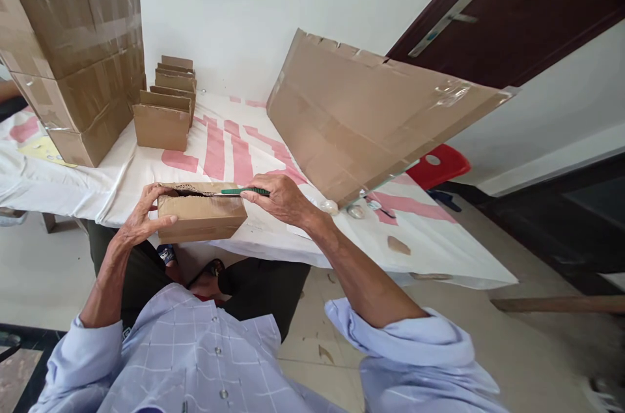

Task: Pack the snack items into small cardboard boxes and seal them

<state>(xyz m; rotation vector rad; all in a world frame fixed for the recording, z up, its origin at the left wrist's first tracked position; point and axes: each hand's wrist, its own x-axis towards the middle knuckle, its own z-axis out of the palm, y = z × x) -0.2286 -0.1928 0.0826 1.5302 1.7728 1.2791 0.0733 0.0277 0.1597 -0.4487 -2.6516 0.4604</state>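
Note:
A small cardboard box (200, 221) sits at the table's front edge, its top torn open in a ragged slit along the left part. My left hand (145, 216) grips the box's left end, thumb on the near side and fingers over the top. My right hand (280, 199) is closed around a green-handled tool (244, 191) with a thin metal shaft. That shaft lies along the top of the box, pointing left toward the slit. Whether its tip is inside the slit, I cannot tell.
Large taped cartons (83, 68) are stacked at the left. Several small open boxes (163, 123) stand in a row beside them. A big cardboard sheet (361, 113) leans at the right, near tape rolls (356, 211) and a red stool (439, 165). A white cloth (312, 255) covers the table.

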